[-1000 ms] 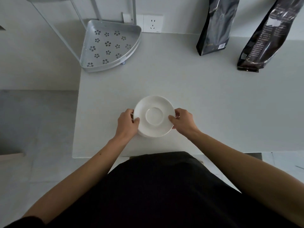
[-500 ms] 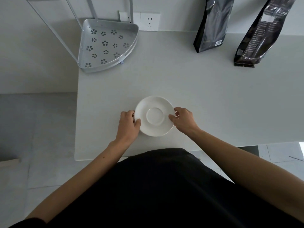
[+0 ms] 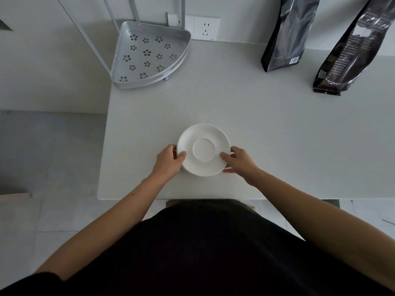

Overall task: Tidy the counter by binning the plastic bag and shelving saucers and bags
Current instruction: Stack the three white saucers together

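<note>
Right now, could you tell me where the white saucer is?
In the head view, the saucer sits on the counter near its front edge, gripped between the left hand and right hand.

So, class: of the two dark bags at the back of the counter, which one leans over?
The right-hand bag, glossy and crinkled, tilts toward the wall; the left-hand bag stands nearly upright beside the socket.
</note>
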